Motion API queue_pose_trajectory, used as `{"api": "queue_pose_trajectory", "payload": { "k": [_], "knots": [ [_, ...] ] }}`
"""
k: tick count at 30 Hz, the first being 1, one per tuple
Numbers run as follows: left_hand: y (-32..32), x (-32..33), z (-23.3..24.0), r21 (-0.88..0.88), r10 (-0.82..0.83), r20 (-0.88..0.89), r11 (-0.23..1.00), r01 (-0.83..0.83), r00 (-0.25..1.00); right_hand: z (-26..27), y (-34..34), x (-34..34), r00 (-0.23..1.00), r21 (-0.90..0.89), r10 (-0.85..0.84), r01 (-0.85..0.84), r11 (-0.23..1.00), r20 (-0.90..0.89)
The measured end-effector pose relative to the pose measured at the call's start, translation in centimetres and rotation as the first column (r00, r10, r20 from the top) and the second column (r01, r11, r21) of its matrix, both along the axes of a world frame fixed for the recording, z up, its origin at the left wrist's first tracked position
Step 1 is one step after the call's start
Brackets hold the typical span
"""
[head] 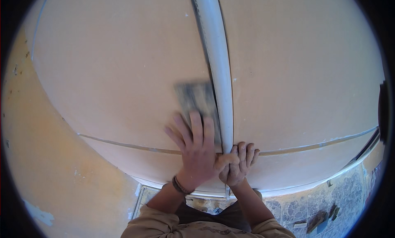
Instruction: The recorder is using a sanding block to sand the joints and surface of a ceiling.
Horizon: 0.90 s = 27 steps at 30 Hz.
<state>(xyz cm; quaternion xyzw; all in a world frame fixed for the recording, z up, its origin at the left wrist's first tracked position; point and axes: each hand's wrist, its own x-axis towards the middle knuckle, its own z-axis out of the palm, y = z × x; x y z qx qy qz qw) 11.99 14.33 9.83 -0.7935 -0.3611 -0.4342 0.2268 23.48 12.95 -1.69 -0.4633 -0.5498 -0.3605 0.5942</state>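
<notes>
A long, pale rounded strip (222, 84) runs up between two beige panels and bears small marks along its left edge near the top. My left hand (197, 154), fingers spread, lies over the lower end of a dark flat rectangular piece (197, 97), which it holds against the left panel (123, 68). Motion blurs that piece, and its material is unclear. My right hand (239, 167) is wrapped around the strip's lower end, its fingertips on the right panel (293, 77). The left thumb crosses over to the right hand and hides part of the grip.
A groove (123, 141) crosses both panels near hand height. An orange-yellow wall (61, 151) with chipped patches stands at the left. Wood pieces (316, 222) lie on the stone-patterned floor (290, 208) at lower right. A dark object (383, 111) juts in at the right rim.
</notes>
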Motion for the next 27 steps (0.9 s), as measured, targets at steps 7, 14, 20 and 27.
{"api": "queue_pose_trajectory", "payload": {
  "k": [7,14,20,27],
  "knots": [
    [2.0,0.2,4.4,0.165,0.078,0.048,0.983,-0.085,0.996,-1.0,0.0,0.3,0.996,-0.011,0.09,-0.09,0.996,0.008],
    [-0.8,-0.3,-5.7,-0.081,0.034,0.04,0.996,-0.031,0.999,-1.4,-0.6,0.6,0.993,-0.064,0.114,-0.113,0.992,0.015],
    [2.5,-0.3,5.6,0.196,0.095,0.066,0.975,-0.106,0.993,-1.3,-0.9,0.9,0.989,-0.052,0.142,-0.14,0.989,0.036],
    [2.1,-2.3,3.8,0.113,0.077,0.074,0.99,-0.086,0.994,-1.4,-0.8,1.1,0.99,-0.05,0.128,-0.125,0.991,0.057]
  ]
}}
